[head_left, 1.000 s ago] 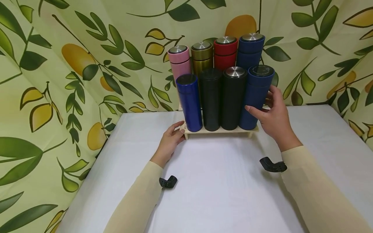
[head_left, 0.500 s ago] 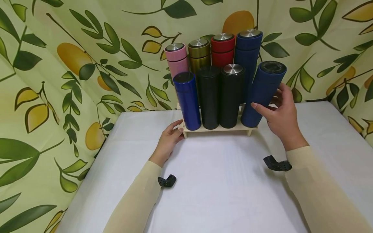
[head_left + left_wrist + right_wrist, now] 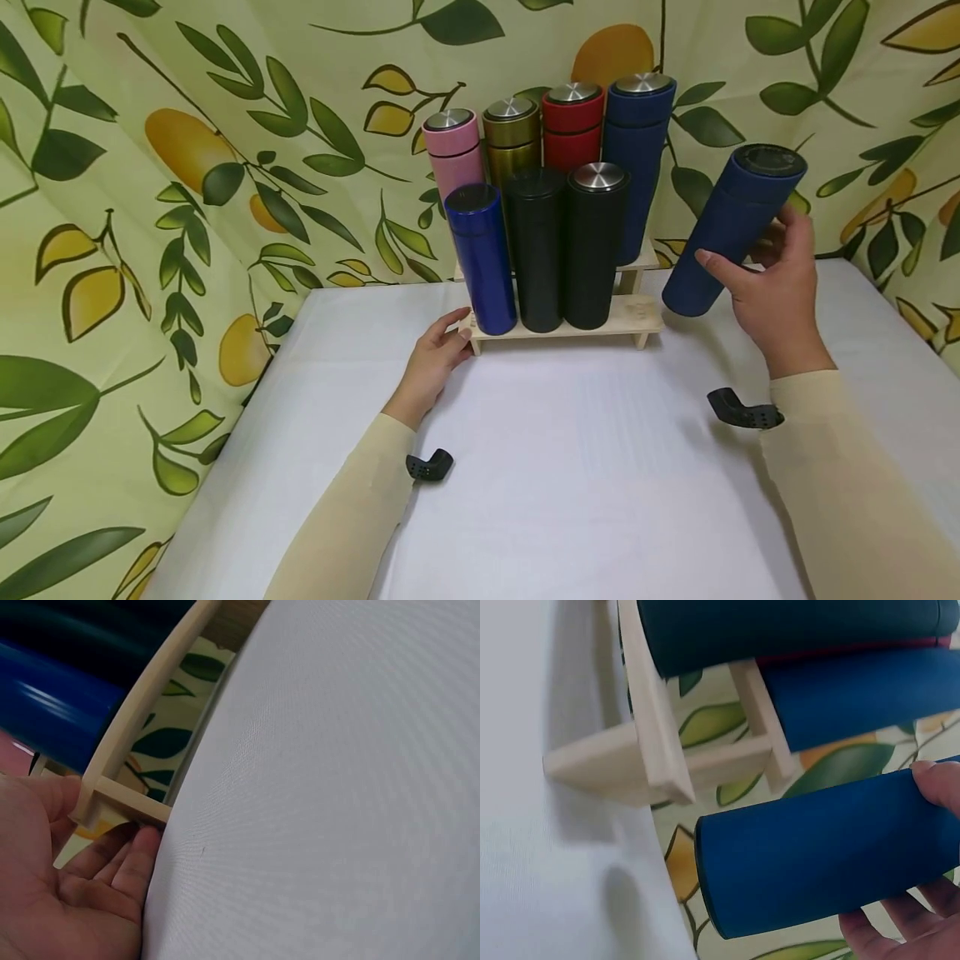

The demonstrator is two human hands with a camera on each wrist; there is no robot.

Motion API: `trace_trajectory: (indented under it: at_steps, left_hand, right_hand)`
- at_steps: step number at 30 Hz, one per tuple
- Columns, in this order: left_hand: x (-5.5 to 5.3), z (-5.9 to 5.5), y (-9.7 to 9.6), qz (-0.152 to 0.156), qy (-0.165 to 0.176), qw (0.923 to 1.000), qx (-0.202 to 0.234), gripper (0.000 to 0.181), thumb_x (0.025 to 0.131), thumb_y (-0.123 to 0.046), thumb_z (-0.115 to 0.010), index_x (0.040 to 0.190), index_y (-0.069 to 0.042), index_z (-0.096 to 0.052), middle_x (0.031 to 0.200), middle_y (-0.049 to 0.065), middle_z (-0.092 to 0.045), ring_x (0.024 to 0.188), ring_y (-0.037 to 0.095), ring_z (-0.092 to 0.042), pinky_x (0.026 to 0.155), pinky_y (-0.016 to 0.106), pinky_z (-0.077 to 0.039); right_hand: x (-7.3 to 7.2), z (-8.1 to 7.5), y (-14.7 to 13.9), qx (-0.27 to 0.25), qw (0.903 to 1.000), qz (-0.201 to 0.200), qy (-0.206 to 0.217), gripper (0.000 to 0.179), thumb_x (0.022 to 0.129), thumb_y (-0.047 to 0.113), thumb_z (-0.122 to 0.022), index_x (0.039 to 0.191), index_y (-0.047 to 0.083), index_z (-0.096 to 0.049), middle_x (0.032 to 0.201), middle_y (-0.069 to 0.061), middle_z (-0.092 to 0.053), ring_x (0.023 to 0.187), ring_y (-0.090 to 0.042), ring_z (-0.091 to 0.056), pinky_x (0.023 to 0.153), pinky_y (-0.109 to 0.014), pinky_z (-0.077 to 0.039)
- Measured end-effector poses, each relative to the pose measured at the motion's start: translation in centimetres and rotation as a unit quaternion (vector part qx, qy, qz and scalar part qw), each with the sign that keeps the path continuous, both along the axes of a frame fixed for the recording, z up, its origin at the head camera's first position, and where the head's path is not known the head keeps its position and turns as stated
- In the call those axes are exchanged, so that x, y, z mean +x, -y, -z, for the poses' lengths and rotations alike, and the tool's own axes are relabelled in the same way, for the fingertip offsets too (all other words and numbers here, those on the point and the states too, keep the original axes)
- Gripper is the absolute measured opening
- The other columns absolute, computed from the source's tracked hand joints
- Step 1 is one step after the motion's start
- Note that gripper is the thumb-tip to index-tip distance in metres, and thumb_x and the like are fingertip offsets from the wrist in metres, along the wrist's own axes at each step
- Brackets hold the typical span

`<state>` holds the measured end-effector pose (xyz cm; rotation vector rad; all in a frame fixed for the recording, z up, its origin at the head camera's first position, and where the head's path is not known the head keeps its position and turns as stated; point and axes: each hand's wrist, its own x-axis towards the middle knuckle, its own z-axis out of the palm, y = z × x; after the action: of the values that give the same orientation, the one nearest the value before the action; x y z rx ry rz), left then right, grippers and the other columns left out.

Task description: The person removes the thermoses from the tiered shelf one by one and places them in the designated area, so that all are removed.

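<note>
My right hand [image 3: 783, 296] grips a matte navy thermos flask [image 3: 727, 229] round its body, thumb in front. The flask leans to the right beside the rack, and in the right wrist view its base [image 3: 705, 877] is apart from the rack's end. At the left, my left hand [image 3: 433, 362] holds the corner of a two-tier wooden rack [image 3: 636, 315], thumb on the board's end and fingers below it in the left wrist view. On the lower tier stand a glossy blue flask [image 3: 483, 262] and two black flasks, one dark-lidded [image 3: 536, 258], one silver-lidded [image 3: 596, 254].
Behind, the upper tier bears a pink flask [image 3: 453, 162], a gold flask [image 3: 512, 142], a red flask [image 3: 572, 125] and another navy flask [image 3: 637, 150]. A white cloth [image 3: 555, 467] covers the table. Leaf-patterned fabric [image 3: 285, 192] hangs close behind the rack.
The right hand has lifted the navy flask off the right end of the lower tier and carried it right, tilting it. The left hand stays on the rack.
</note>
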<state>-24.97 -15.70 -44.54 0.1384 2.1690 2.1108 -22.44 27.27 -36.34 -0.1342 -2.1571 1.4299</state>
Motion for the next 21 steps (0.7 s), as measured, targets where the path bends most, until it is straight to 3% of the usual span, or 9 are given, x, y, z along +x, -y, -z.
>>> trace_trajectory:
  at_steps: [11,21]
  left_hand:
    - [0.2,-0.1,0.4,-0.002,-0.001,0.9999,-0.013,0.046,0.114,-0.015,-0.062,0.159,-0.017,-0.057,0.148,0.018,-0.062,0.127,0.031,-0.066,0.107,0.041,-0.055]
    - [-0.1,0.0,0.3,0.002,-0.007,0.9999,-0.008,0.046,0.114,-0.015,-0.063,0.159,-0.015,-0.057,0.146,0.02,-0.063,0.126,0.032,-0.067,0.107,0.04,-0.055]
  right_hand:
    - [-1.5,1.8,-1.3,-0.026,0.9995,-0.003,0.018,0.09,0.102,0.016,-0.078,0.169,0.034,-0.022,0.165,-0.006,-0.039,0.142,-0.019,-0.048,0.12,-0.035,-0.039]
    - [-2.7,3.3,-1.5,-0.028,0.999,-0.025,0.025,0.088,0.104,0.015,-0.075,0.169,0.034,-0.019,0.167,-0.009,-0.035,0.152,-0.024,-0.043,0.126,-0.04,-0.032]
